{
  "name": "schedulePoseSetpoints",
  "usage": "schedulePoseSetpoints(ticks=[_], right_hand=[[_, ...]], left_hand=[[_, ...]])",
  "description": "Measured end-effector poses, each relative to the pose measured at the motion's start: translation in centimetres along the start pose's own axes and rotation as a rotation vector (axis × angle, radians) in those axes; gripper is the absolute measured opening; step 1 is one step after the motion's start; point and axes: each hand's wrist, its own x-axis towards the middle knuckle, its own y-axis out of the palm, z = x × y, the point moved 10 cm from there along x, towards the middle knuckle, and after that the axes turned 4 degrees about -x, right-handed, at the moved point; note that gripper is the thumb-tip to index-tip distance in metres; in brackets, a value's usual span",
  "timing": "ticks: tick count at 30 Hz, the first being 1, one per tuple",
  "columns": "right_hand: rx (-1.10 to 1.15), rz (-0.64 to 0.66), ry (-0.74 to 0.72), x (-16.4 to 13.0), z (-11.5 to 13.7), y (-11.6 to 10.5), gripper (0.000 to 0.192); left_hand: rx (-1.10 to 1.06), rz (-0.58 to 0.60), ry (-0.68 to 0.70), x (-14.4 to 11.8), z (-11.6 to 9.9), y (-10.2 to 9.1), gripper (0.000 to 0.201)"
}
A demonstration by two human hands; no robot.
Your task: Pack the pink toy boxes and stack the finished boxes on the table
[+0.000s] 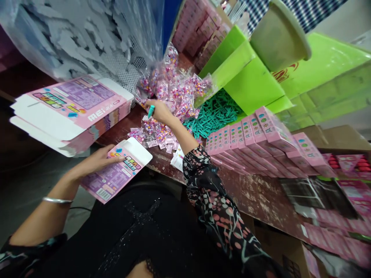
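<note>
My left hand (100, 161) grips a pink and purple printed carton (111, 181) in front of my lap, its white end flap (140, 150) sticking out. The thumb lies across the printed face. Over the table, my right hand (162, 112) has its fingers closed around a small teal pen-shaped stick (151, 111), and its fingertips are at a heap of clear bags (181, 90) of colourful beads. Whether those fingertips also pinch a bag is hidden. Right of that hand lies a pile of similar teal sticks (217, 112), beside a bright green box (249, 77).
A stack of flat pink cartons (78, 102) lies at left, below a large clear plastic bag (87, 34) of white pieces. Rows of filled pink boxes (249, 139) stand at right. A pale bucket (278, 36) rests by the green box. Folded white paper (177, 159) lies near the table edge.
</note>
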Motion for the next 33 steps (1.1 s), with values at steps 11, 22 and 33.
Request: schedulePoseSetpoints(ticks=[11, 22, 33], right_hand=[[-0.015, 0.008, 0.052, 1.8, 1.1, -0.8, 0.019], [0.718, -0.208, 0.247, -10.1, -0.2, -8.5, 0.059], [0.865, 0.114, 0.112, -13.4, 4.7, -2.1, 0.060]], left_hand=[[0.006, -0.010, 0.043, 0.1, -0.2, -0.2, 0.077], [0.039, -0.073, 0.076, -0.5, -1.1, -1.4, 0.074], [0.020, -0.163, 0.184, -1.3, -4.9, -1.6, 0.085]])
